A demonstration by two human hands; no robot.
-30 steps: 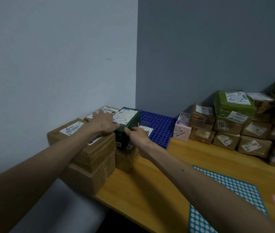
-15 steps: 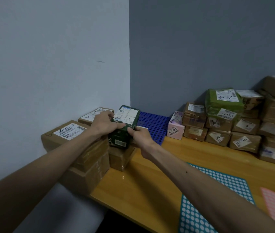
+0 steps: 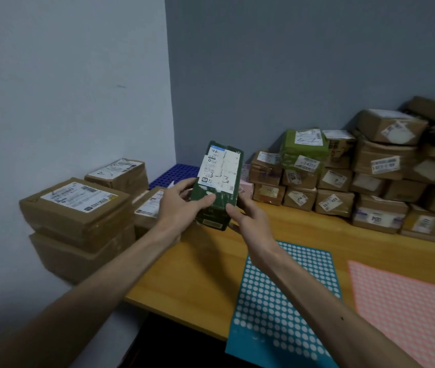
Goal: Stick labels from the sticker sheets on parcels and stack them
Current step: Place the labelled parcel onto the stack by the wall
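Observation:
A dark green parcel [image 3: 217, 181] with a white shipping label is held up in the air over the table's left part, tilted toward me. My left hand [image 3: 182, 205] grips its left side and my right hand [image 3: 245, 215] grips its lower right corner. On the wooden table [image 3: 190, 277] lie a blue sticker sheet [image 3: 280, 301] with white round dots and a pink sticker sheet [image 3: 407, 301] at the right. A stack of brown parcels [image 3: 78, 213] stands at the table's left end.
A large heap of brown parcels [image 3: 370, 176] with a light green one [image 3: 304, 147] fills the back right against the grey wall. A blue perforated mat [image 3: 176, 172] lies in the corner. The table's front edge runs near my arms.
Both hands lifted the green parcel off the left stack and brought it up and toward me, to the right. The camera view swung right.

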